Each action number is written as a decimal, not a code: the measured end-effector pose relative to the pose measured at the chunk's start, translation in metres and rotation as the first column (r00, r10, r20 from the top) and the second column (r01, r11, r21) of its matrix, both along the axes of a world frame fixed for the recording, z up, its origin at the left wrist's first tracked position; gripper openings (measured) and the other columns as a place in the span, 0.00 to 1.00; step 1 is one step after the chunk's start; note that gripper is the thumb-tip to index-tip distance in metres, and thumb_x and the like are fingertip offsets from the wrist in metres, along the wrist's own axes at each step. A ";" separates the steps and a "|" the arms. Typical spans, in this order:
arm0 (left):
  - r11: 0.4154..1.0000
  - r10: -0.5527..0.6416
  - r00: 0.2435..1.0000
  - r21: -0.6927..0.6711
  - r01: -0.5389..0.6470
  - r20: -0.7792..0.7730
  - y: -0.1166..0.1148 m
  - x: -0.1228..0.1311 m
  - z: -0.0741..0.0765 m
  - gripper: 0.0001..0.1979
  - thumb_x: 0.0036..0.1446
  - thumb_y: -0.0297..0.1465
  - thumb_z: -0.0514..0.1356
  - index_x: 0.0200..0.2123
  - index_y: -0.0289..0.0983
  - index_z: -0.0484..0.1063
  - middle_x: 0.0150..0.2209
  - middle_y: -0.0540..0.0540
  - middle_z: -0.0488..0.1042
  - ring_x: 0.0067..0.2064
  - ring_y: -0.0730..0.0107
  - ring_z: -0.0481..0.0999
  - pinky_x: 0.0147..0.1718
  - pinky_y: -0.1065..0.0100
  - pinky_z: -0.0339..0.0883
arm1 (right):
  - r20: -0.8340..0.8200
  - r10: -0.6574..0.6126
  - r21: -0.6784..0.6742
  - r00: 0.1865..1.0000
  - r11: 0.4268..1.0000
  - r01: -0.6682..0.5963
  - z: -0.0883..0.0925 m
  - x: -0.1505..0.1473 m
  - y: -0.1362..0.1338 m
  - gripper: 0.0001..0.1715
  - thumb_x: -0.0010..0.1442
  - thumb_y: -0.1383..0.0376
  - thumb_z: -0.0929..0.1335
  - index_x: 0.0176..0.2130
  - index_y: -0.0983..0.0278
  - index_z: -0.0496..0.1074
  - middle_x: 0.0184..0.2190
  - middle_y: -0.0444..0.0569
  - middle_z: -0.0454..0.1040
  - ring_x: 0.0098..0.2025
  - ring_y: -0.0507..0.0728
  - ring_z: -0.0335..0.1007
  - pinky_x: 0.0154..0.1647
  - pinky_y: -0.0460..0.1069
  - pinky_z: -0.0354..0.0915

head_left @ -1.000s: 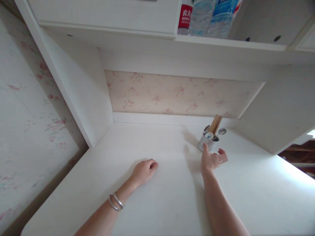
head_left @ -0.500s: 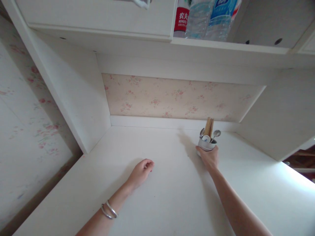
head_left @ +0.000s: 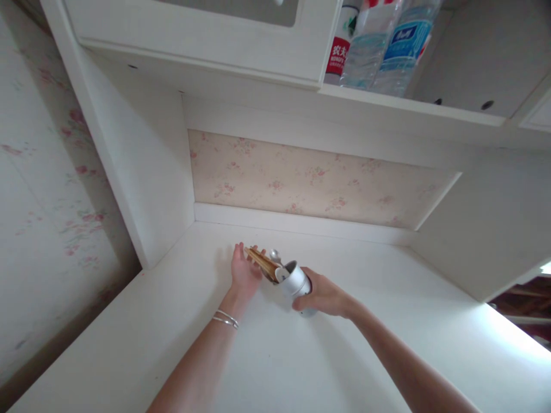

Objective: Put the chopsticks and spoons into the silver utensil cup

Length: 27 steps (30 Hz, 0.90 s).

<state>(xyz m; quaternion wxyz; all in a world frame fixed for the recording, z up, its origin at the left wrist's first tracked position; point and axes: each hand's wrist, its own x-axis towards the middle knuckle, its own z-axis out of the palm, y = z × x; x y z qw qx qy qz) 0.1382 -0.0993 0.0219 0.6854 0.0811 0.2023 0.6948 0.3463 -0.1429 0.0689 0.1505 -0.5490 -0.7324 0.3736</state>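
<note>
My right hand (head_left: 316, 293) is wrapped round a silver utensil holder (head_left: 296, 281), which tilts to the left over the white counter. Wooden chopsticks (head_left: 262, 262) lean out of its mouth. Beside them are a metal spoon (head_left: 275, 255) and a white spoon (head_left: 282, 274), both partly inside the holder. My left hand (head_left: 246, 272) has its palm up and fingers spread, just left of the chopstick ends. Whether its fingers touch the chopsticks I cannot tell. Two silver bangles (head_left: 226, 319) circle the left wrist.
A white counter (head_left: 267, 367) lies below, with white side panels (head_left: 129, 155) at left and right. Overhead, a cabinet shelf (head_left: 413, 109) holds plastic bottles (head_left: 370, 46). Flowered wallpaper (head_left: 301, 178) covers the back wall.
My right hand has lifted the utensil holder, carried it left and tipped it from upright to leaning left. My left hand has opened and moved forward to the chopstick ends.
</note>
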 end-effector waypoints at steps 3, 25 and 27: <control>1.000 0.016 1.000 -0.019 -0.015 0.021 0.005 -0.014 -0.010 0.18 0.57 0.46 0.53 0.51 0.53 0.61 0.52 0.46 0.64 0.48 0.55 0.72 0.40 0.50 0.69 | 0.124 0.093 0.026 0.988 0.995 -0.097 0.013 -0.010 0.005 0.40 0.36 0.59 0.76 0.49 0.61 0.65 0.39 0.46 0.73 0.37 0.57 0.70 0.32 0.47 0.62; 0.993 0.059 0.975 -0.114 -0.035 0.214 0.006 -0.022 -0.022 0.12 0.61 0.40 0.47 0.38 0.44 0.66 0.42 0.46 0.73 0.45 0.56 0.75 0.42 0.43 0.66 | 0.366 0.302 0.006 0.880 0.945 -0.326 0.065 -0.042 0.050 0.39 0.32 0.53 0.76 0.45 0.58 0.70 0.37 0.48 0.74 0.36 0.61 0.70 0.31 0.50 0.62; 0.994 0.059 0.975 -0.102 -0.037 0.213 0.006 -0.023 -0.023 0.12 0.60 0.42 0.48 0.37 0.44 0.66 0.40 0.47 0.73 0.45 0.56 0.75 0.43 0.42 0.65 | 0.343 0.308 -0.016 0.887 0.947 -0.322 0.062 -0.041 0.049 0.39 0.33 0.54 0.76 0.46 0.58 0.69 0.38 0.48 0.74 0.37 0.61 0.70 0.32 0.50 0.63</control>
